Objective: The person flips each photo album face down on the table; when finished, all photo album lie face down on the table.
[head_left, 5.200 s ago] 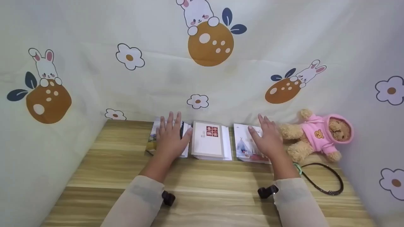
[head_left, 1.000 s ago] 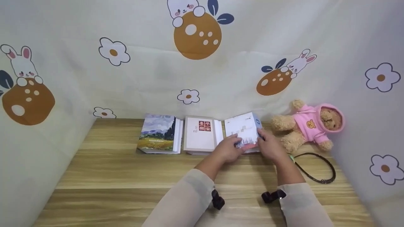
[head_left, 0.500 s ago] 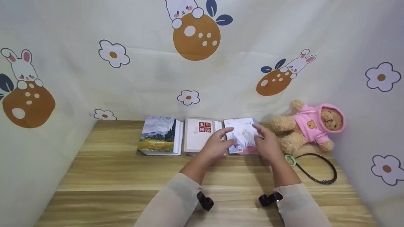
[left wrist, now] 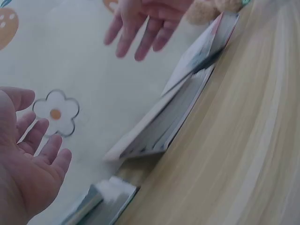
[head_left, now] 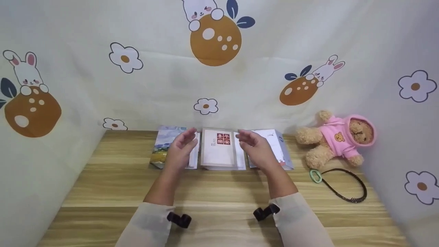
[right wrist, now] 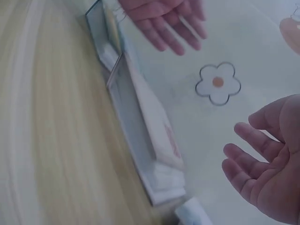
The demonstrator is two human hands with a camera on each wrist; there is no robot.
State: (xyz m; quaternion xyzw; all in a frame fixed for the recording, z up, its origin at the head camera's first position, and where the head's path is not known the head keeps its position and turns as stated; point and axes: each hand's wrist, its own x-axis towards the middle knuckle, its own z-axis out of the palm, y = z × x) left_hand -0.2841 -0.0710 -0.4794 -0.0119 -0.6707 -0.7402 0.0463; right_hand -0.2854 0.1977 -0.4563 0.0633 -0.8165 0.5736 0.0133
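Note:
Three albums stand side by side against the back wall, covers up. The left album (head_left: 158, 148) has a painted landscape cover, partly hidden behind my left hand (head_left: 179, 152). In the middle lies a cream album (head_left: 219, 154) with red square characters. The right album (head_left: 280, 151) is white and pale blue, partly covered by my right hand (head_left: 257, 151). Both hands hover on either side of the cream album, palms facing inward, fingers loosely bent and holding nothing. In the left wrist view, the cream album (left wrist: 154, 122) shows its thick page edges below the hands.
A teddy bear (head_left: 337, 135) in a pink hoodie leans at the back right. In front of it lie a dark headband (head_left: 364, 192) and a green hair tie (head_left: 315, 176). Patterned cloth walls (head_left: 164, 79) enclose the wooden table (head_left: 219, 206) at the back and sides.
One second ago both hands held the white album at the right, its cover shifted; they let go of it. Since then both have moved left, the left hand farther, to flank the cream album.

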